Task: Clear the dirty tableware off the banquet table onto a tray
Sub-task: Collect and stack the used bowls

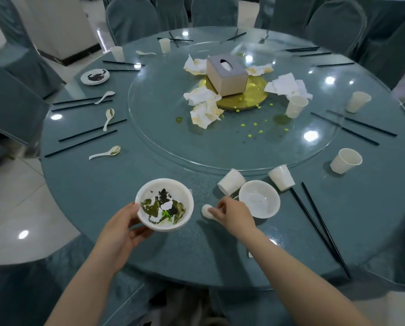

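My left hand [120, 234] grips a white bowl [165, 204] smeared with dark and green sauce, held just above the round blue table's [98, 198] near edge. My right hand [234, 214] pinches a white spoon [206, 211] that lies on the table right of that bowl. A cleaner white bowl [260, 198] sits just right of my right hand. Two tipped paper cups [230, 181] [282, 177] lie behind it. No tray is in view.
Black chopsticks [321, 227], white spoons [105, 152], paper cups [346, 160] and a dirty saucer [95, 76] ring the table. On the glass turntable [163, 137] stand a tissue box [227, 75], crumpled napkins [205, 107] and a cup [296, 106]. Covered chairs [131, 20] surround the table.
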A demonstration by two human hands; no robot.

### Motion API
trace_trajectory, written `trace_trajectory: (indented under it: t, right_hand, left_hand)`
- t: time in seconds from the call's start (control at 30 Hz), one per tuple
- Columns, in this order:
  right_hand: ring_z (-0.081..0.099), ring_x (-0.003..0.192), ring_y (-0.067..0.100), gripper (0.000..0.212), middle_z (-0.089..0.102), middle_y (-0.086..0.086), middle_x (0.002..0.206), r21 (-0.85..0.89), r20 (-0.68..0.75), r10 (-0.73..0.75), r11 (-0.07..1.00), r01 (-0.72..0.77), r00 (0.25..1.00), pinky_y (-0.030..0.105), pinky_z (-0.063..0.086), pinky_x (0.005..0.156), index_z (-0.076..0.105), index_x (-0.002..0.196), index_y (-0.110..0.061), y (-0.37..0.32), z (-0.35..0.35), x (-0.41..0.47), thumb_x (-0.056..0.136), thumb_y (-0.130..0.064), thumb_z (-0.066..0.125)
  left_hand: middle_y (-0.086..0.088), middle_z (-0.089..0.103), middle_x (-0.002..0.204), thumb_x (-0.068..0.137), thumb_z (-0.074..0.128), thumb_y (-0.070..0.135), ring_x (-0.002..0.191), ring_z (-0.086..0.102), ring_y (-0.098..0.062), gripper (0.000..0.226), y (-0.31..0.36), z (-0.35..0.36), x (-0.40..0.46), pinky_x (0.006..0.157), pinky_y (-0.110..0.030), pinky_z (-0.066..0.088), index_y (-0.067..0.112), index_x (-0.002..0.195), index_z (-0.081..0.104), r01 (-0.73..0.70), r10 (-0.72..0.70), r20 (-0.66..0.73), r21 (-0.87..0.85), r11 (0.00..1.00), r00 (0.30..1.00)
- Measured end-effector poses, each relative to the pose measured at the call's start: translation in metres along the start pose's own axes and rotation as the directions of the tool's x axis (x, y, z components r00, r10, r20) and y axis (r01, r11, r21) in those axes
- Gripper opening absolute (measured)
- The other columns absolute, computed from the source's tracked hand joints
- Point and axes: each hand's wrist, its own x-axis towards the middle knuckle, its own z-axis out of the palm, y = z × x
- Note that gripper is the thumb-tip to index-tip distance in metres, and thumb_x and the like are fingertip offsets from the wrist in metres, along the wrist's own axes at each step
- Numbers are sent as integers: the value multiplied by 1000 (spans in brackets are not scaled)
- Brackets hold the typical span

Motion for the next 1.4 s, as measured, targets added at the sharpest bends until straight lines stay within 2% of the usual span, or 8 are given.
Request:
trace_trajectory:
  t: [0.17,0.3,0.4,0.53,0.67,0.87,1.07,1.4]
  right_hand:
    - [57,49,12,45,69,1,59,412,15,258,879,-241,966,32,50,57,69,74,-7,27,-2,-16,92,-46,54]
    - [40,36,6,49,67,8,67,843,404,457,151,-516,793,15,24,30,65,94,-1,45,-2,-28,97,-47,47]
    - [39,33,3,42,65,3,62,885,436,486,-79,-459,758,13,17,27,63,91,-6,46,-7,-23,100,-41,42]
    - [35,34,4,30,55,-1,53,907,382,524,-54,-418,761,14,11,31,52,78,-11,36,-17,-24,101,-25,38]
    - [34,42,9,25,51,1,59,895,245,505,210,-393,828,15,16,34,56,76,-9,14,-25,-37,95,-20,44]
    - [34,37,11,25,45,-2,45,835,176,182,493,-245,967,15,21,35,51,66,-14,-61,-24,-70,90,-23,50]
    - [38,38,13,31,45,-1,46,712,188,-48,694,-103,981,19,24,41,46,59,-17,-113,-20,-90,89,-23,49]
    - [64,57,13,19,65,5,77,790,74,-6,610,-55,997,26,51,51,55,106,-20,-153,-7,-107,87,-15,58]
  left_hand:
    - [-12,68,95,97,47,24,81,65,-22,21,-4,-8,1,68,-34,51,14,99,65,19,-19,-14,-21,1000,1000]
    - [-12,67,96,96,47,24,83,65,-23,20,-10,-14,-1,68,-35,52,14,101,65,32,-32,1,-11,999,999]
    - [-11,69,91,96,48,23,80,67,-21,20,-12,-17,-5,65,-33,54,14,99,65,36,-36,13,-7,999,999]
    - [-4,74,80,96,47,16,68,71,-14,19,-7,-23,-9,56,-27,57,14,97,66,2,-1,79,-12,1000,997]
    - [-3,75,82,96,47,14,69,71,-13,18,-2,-29,-12,57,-26,57,14,102,64,-18,20,95,-21,1000,995]
    - [-14,68,109,95,53,14,89,67,-22,28,4,-33,-17,67,-31,59,12,122,56,-31,35,116,-37,999,993]
    - [-6,69,97,92,56,20,74,67,-17,27,14,-34,-25,64,-27,55,17,118,60,-64,70,164,-37,997,984]
    - [-3,70,90,92,55,19,71,69,-15,24,31,-65,-39,68,-30,59,16,113,65,-124,153,240,-133,983,959]
